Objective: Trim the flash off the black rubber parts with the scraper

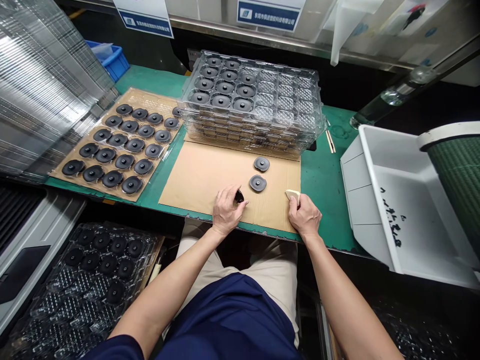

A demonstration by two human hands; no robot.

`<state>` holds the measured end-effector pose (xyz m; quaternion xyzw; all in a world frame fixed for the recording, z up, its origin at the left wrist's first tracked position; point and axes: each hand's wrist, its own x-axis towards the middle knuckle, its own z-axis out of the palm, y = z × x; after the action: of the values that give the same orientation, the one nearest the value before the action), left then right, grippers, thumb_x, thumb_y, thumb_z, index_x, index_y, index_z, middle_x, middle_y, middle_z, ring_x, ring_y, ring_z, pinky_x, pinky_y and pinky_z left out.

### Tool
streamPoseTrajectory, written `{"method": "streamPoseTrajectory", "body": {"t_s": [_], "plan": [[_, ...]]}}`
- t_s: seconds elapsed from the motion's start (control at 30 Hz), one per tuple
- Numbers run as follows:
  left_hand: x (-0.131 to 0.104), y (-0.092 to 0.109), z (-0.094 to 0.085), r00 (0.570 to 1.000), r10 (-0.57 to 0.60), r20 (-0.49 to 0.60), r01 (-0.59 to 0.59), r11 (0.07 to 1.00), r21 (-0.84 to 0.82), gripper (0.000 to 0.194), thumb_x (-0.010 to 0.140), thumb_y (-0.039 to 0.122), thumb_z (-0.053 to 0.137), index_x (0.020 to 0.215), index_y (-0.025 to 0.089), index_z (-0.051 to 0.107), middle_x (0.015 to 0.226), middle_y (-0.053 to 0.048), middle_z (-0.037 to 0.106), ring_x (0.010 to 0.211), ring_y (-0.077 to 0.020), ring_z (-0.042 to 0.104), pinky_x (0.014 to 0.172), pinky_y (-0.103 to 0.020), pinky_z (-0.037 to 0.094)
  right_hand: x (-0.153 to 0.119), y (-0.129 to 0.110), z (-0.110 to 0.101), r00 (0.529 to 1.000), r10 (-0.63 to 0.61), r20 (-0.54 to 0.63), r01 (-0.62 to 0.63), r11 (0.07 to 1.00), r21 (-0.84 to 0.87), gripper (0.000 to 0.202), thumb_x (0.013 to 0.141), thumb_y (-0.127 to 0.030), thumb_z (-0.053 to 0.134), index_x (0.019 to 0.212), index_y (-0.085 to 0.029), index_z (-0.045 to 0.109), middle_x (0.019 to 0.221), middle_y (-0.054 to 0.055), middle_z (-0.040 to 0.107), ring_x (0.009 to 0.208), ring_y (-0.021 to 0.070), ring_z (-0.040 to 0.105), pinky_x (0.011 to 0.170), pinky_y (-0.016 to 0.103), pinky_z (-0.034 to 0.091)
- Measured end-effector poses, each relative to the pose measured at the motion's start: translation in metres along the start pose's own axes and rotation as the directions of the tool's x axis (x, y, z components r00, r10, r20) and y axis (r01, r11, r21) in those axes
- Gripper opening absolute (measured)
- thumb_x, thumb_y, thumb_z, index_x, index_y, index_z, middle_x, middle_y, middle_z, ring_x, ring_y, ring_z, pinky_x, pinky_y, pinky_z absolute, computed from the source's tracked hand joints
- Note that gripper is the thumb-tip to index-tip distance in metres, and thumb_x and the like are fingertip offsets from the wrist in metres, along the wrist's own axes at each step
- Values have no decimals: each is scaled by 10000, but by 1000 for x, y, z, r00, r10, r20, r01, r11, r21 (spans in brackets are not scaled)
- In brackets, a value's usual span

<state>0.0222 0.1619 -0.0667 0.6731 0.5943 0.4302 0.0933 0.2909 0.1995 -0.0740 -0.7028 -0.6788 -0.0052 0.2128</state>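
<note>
Near the front edge of a cardboard sheet (198, 175), my left hand (226, 207) is closed around a black plastic part (239, 196), which the fingers mostly cover. To the right, my right hand (305, 215) pinches a small cream-coloured pad (292, 193) between thumb and fingers, over the cardboard's right edge. Between and beyond the hands lie two dark, rounded plastic parts, each with a raised centre: a nearer one (258, 183) and a farther one (261, 163). The two hands are apart from each other.
Stacked clear trays (251, 100) stand at the back, the top one partly filled with black parts. Another filled tray (116, 145) lies on the left. A white bin (375, 200) with black scraps stands right. Below left is a lower tray (93, 280). Tweezers-like sticks (330, 141) lie behind.
</note>
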Motion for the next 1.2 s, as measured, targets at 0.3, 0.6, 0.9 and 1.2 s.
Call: {"method": "streamPoseTrajectory", "body": {"t_s": [0.3, 0.6, 0.9, 1.2], "plan": [[0, 0, 0, 1000, 4, -1, -4, 1000, 7, 493, 936, 318, 688, 1397, 229, 538, 1324, -130, 679, 1224, -293, 633, 1060, -470, 492, 0, 1, 1, 1000, -6, -4, 6, 1000, 1, 314, 1001, -397, 495, 765, -197, 442, 759, 13, 517, 649, 130, 364, 607, 286, 177], [0, 0, 0, 1000, 16, -19, -15, 1000, 1, 485, 939, 314, 682, 1394, 220, 543, 1312, -131, 681, 1223, -285, 628, 1059, -453, 493, 0, 1, 1, 1000, -10, -7, 10, 1000, -3, 315, 1001, -398, 489, 765, -197, 439, 756, 13, 519, 646, 129, 363, 607, 286, 169], [0, 0, 0, 1000, 20, -20, -20, 1000, 2, 481, 933, 309, 691, 1383, 219, 546, 1290, -129, 689, 1227, -283, 627, 1073, -453, 487, 0, -1, 0, 1000, -5, -6, 5, 1000, -7, 319, 996, -402, 488, 759, -199, 427, 742, 11, 508, 639, 130, 355, 607, 285, 168], [0, 0, 1, 1000, 9, -10, -9, 1000, 10, 481, 942, 329, 674, 1393, 234, 537, 1296, -128, 689, 1236, -288, 628, 1072, -469, 490, 0, -1, -1, 1000, -3, -3, 3, 1000, -7, 317, 998, -405, 486, 762, -199, 442, 753, 17, 523, 643, 133, 363, 609, 290, 167]]}}
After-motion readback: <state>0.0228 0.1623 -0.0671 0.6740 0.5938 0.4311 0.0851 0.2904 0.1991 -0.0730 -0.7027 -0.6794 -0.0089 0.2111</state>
